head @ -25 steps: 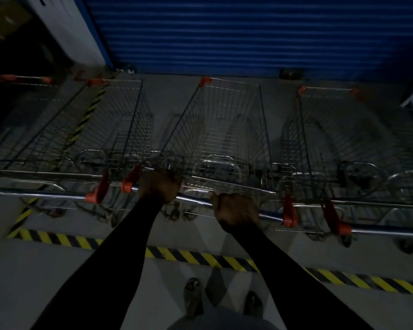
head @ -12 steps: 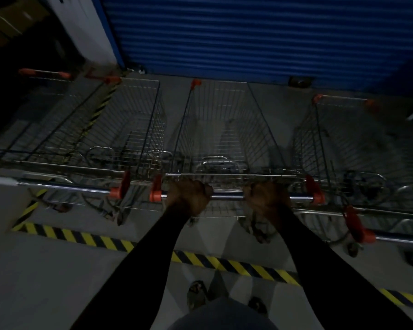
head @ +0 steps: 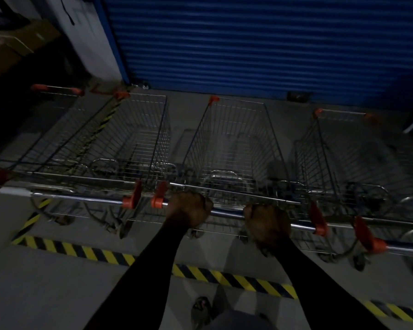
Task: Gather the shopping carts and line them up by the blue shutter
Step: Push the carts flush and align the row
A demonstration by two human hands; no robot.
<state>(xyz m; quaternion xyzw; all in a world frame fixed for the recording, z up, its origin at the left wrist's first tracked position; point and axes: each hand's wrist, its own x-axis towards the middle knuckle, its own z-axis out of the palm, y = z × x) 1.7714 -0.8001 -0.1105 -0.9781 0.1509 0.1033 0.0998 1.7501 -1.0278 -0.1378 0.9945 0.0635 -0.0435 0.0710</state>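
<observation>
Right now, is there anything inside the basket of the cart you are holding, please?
No, the middle cart shows only bare wire mesh, gripped by left hand and right hand.

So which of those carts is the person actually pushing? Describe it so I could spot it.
Find the blue shutter along the back. Several wire carts stand in a row before it, noses toward it. The pushed cart is the middle one: only its handle bar is gripped by the left hand and right hand.
</observation>
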